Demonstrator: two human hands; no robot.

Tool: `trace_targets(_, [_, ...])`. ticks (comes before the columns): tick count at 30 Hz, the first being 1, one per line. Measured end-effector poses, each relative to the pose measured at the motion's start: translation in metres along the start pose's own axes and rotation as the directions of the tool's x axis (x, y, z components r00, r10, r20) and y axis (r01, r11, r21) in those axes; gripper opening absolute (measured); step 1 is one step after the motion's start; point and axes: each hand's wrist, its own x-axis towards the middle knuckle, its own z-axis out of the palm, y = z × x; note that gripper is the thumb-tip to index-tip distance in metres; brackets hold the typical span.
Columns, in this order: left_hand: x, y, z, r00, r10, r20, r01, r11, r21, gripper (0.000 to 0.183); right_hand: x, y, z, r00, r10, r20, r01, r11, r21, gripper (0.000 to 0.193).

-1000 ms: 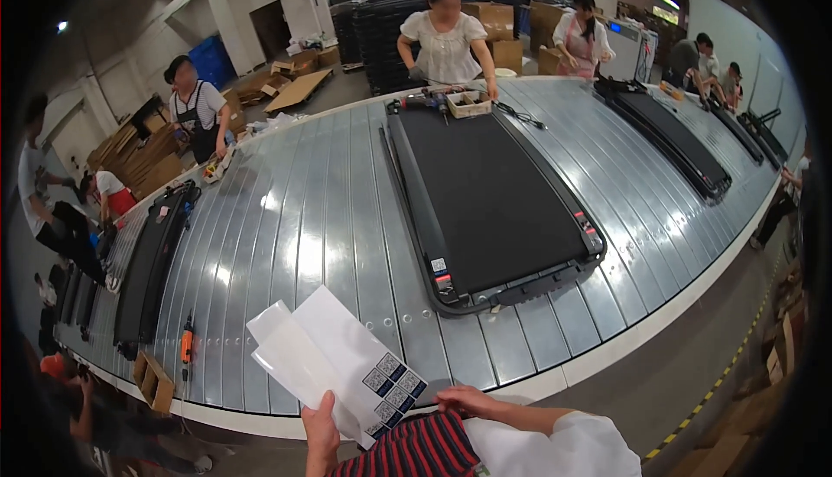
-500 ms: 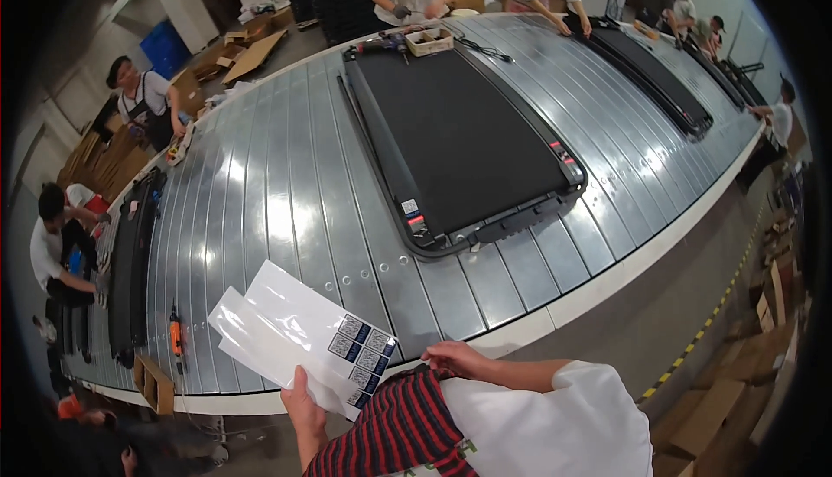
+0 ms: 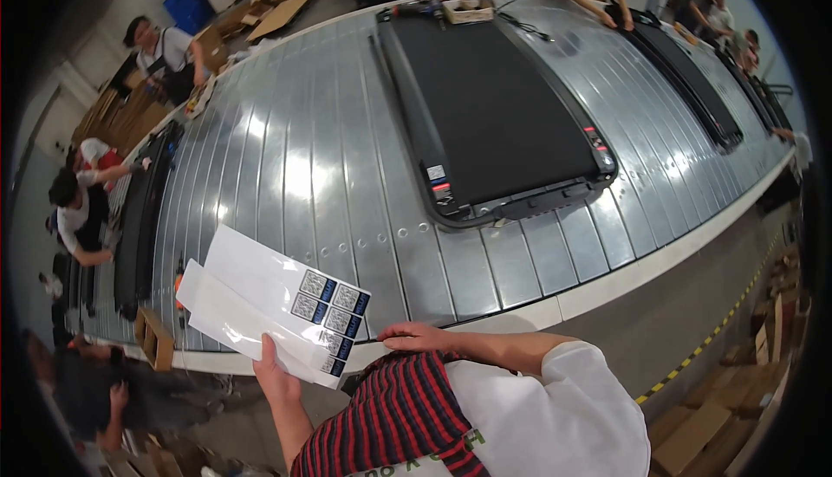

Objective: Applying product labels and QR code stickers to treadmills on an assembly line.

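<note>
My left hand [image 3: 279,371] grips white sticker sheets [image 3: 260,291] by their near edge, thumb on top. Several square code labels with dark blue strips sit at the sheets' right end. Beside that end is my right hand [image 3: 416,337], its fingers stretched toward the sheets with nothing visible in them, just above my red-and-black striped apron. Beyond the hands, a flat black treadmill [image 3: 498,104] lies on the metal slat conveyor [image 3: 286,174], with small stickers at its near corners.
An orange power tool [image 3: 178,291], partly behind the sheets, and a cardboard piece [image 3: 154,338] are at left. A parts tray [image 3: 468,12] sits at the treadmill's far end. Co-workers stand around the conveyor beside other black treadmills [image 3: 685,78]. Cardboard [image 3: 693,438] lies lower right.
The view has shifted, so the treadmill appears farther right and higher. My right hand has moved left toward the sheets, its fingers straighter. My left hand still holds the sheets.
</note>
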Motion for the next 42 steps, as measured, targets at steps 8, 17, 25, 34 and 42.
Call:
trace_targets(8, [-0.015, 0.004, -0.051, 0.990, -0.132, 0.046, 0.140, 0.943, -0.302, 0.045, 0.005, -0.038, 0.021, 0.959, 0.032, 0.281, -0.137, 0.923, 0.360, 0.053])
trace_targets(17, [-0.035, 0.005, -0.089, 0.974, -0.219, 0.059, 0.224, 0.895, -0.385, 0.047, 0.006, -0.047, 0.059, 0.947, 0.055, 0.316, -0.209, 0.853, 0.478, 0.041])
trace_targets(25, [-0.096, 0.017, -0.140, 0.977, -0.154, -0.150, 0.086, 0.920, -0.383, 0.045, 0.041, -0.074, 0.097, 0.921, 0.064, 0.384, -0.184, 0.941, 0.284, 0.038])
trace_targets(34, [-0.123, 0.032, -0.139, 0.962, 0.037, -0.270, -0.057, 0.996, -0.068, 0.037, 0.047, -0.090, 0.157, 0.983, 0.093, 0.159, -0.103, 0.993, 0.057, 0.027])
trace_targets(42, [-0.127, 0.033, -0.146, 0.965, 0.021, -0.261, -0.043, 0.996, -0.079, 0.039, 0.054, -0.086, 0.177, 0.983, 0.133, 0.127, -0.129, 0.991, -0.037, 0.023])
